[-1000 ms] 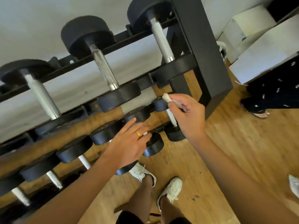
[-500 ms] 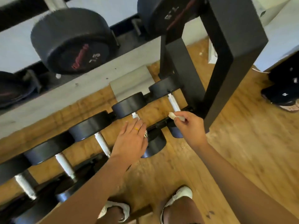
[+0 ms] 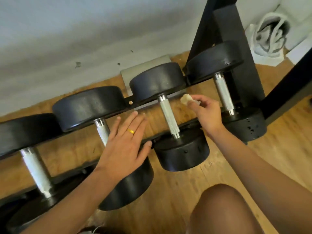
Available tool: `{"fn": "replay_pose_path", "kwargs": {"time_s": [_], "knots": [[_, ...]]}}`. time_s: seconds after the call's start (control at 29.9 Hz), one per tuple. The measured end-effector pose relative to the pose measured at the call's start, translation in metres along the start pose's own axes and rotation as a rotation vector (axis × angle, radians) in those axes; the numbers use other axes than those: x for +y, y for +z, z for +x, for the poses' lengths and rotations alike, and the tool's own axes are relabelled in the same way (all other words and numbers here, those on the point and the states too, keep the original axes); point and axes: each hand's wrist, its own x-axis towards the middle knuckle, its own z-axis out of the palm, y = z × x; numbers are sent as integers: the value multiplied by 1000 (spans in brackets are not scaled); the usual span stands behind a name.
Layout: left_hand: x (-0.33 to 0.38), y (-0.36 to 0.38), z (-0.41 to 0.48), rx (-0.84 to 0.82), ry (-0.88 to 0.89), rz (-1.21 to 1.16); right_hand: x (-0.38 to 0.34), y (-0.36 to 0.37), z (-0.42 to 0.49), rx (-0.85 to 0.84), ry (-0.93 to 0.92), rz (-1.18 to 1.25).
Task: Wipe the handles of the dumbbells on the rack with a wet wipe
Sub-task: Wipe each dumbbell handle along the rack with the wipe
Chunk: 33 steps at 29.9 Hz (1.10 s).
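Knurled steel handle [image 3: 168, 118] sits low on the rack, between the hands. Right hand [image 3: 206, 114] pinches the wadded wet wipe [image 3: 186, 99] just beside it, not touching. I'd wrap the wipe round the bar and twist along its length. Left hand [image 3: 125, 146] lies flat, fingers straight, over the neighbouring dumbbell [image 3: 128, 186]. Rack upright [image 3: 226, 22] crowds the right side.

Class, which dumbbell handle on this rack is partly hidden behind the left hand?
The second handle from the left; only it is partly covered by the left hand.

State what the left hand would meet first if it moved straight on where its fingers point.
Probably the rack's rear rail, just beyond the left hand; depth is unclear.
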Motion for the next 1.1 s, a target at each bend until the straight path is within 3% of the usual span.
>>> {"fn": "replay_pose_path", "kwargs": {"time_s": [0.33,0.87,1.1], "knots": [[0,13,-7,282,156,-120,19,10,3,45,-216,-50],[18,5,-63,38,264,205,-4,-21,-50,120,-175,-236],[18,14,-95,-25,503,275,-47,-97,-81,168,-156,-342]]}}
